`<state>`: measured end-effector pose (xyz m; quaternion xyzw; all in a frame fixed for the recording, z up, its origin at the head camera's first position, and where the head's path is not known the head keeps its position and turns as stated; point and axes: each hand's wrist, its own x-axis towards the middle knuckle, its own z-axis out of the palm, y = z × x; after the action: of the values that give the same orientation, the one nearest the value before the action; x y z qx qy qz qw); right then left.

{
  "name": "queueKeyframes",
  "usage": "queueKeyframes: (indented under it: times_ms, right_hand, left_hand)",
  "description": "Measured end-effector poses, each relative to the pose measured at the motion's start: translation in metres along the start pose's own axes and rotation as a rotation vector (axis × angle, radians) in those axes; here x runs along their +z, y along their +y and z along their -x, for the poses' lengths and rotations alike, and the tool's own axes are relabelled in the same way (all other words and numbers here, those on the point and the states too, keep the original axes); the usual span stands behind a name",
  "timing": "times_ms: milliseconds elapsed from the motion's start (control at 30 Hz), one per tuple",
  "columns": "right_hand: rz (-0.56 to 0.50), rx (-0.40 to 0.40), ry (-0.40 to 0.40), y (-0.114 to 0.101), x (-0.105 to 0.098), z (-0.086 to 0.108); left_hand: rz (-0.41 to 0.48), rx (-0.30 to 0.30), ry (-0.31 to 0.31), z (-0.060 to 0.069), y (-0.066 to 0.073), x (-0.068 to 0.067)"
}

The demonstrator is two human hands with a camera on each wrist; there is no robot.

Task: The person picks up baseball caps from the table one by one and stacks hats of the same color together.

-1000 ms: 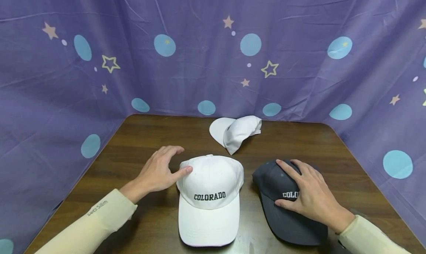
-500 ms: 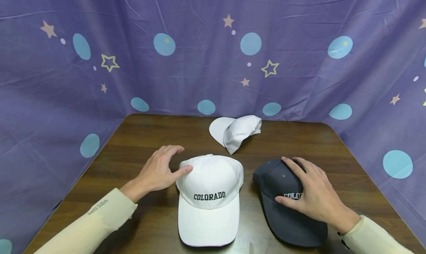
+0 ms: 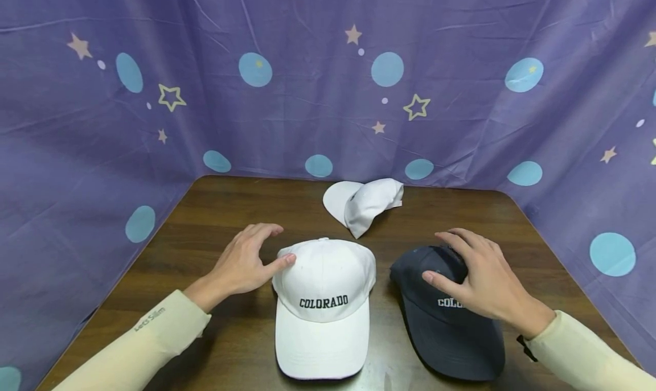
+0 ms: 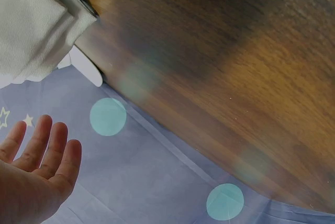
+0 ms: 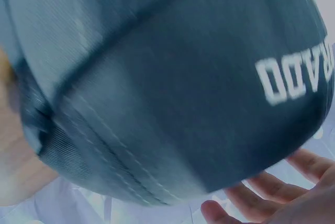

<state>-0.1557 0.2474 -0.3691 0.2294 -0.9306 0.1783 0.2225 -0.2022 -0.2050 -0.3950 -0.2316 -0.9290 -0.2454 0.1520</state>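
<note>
A white cap (image 3: pixel 323 277) lettered COLORADO sits crown up near the table's front middle, brim toward me. My left hand (image 3: pixel 246 263) is at its left side, fingers loosely spread and thumb tip by the crown; whether the thumb touches cannot be told. To the right lies a dark navy cap (image 3: pixel 435 328) with white lettering, partly hidden by my right hand (image 3: pixel 484 280). That hand hovers over the crown with relaxed, parted fingers and grips nothing. The right wrist view shows the navy cap (image 5: pixel 183 88) close up, the fingers (image 5: pixel 272 187) beyond its edge.
At the back of the brown wooden table (image 3: pixel 246 203) another white cap (image 3: pixel 371 203) lies on its side, brim to the left. A purple patterned curtain (image 3: pixel 318 95) hangs along the far and side edges.
My right hand has lifted off the navy cap's crown and shifted slightly right, its fingers rising. The left hand and all three caps stay where they were.
</note>
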Motion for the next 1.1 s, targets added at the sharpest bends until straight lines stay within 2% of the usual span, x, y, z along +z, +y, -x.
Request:
queueKeyframes:
  times_ms: [133, 367, 500, 767, 1100]
  right_hand:
    - [-0.047, 0.046, -0.046, -0.001, -0.006, -0.015]
    - [-0.162, 0.187, -0.140, 0.002, -0.013, -0.044]
    - [-0.215, 0.238, -0.177, 0.005, -0.016, -0.058]
    - [-0.212, 0.311, -0.249, 0.007, -0.019, -0.081]
    - [-0.224, 0.361, -0.315, 0.006, -0.018, -0.103]
  left_hand:
    - [-0.001, -0.008, -0.001, 0.001, 0.000, -0.001]
    - [-0.002, -0.011, 0.010, 0.003, -0.001, -0.002]
    - [-0.005, -0.010, 0.014, 0.005, -0.003, -0.003]
    - [-0.008, -0.012, 0.020, 0.007, -0.004, -0.005]
    - [-0.009, -0.001, 0.029, 0.009, -0.005, -0.005]
